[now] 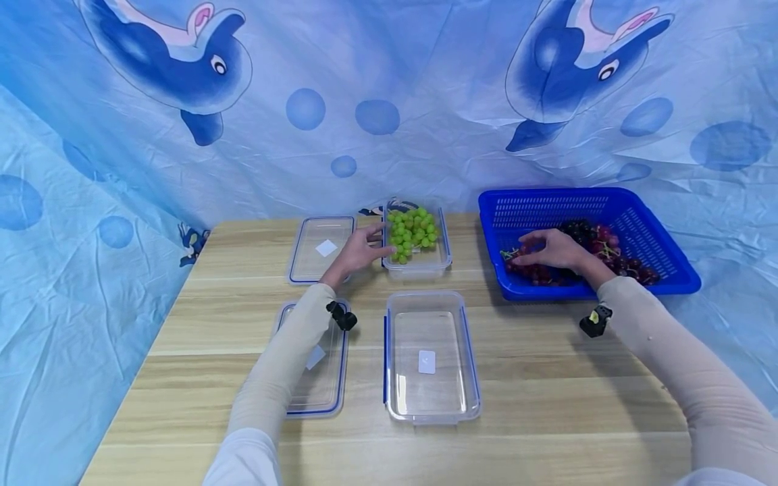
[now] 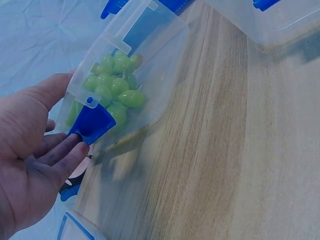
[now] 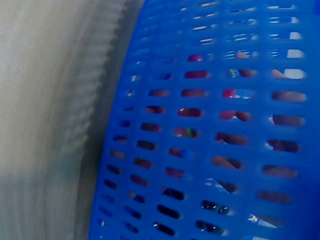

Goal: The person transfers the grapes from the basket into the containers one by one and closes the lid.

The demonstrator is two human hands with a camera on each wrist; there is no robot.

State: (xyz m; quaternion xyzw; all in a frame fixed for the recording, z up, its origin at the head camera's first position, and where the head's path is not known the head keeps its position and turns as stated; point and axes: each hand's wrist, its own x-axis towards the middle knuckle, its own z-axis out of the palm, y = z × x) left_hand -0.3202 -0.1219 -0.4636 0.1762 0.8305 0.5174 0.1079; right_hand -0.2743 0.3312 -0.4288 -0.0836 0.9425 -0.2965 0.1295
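Green grapes (image 1: 413,229) lie in a clear container (image 1: 419,268) at the back middle. My left hand (image 1: 360,253) is at that container's left side; in the left wrist view the fingers of the hand (image 2: 35,155) touch its blue side latch (image 2: 92,124), with the thumb by the rim. My right hand (image 1: 556,250) reaches into the blue basket (image 1: 675,270), its thumb and fingers curved around the left end of the dark red grapes (image 1: 537,273). The right wrist view shows mostly the basket's slotted wall (image 3: 165,130), which hides the fingertips.
An empty clear container (image 1: 427,398) stands in front of the grape container. Two clear lids with blue seals lie to the left, the back lid (image 1: 310,263) and the front lid (image 1: 325,391), partly under my left arm. Black grapes (image 1: 580,231) lie deeper in the basket. A blue curtain hangs behind.
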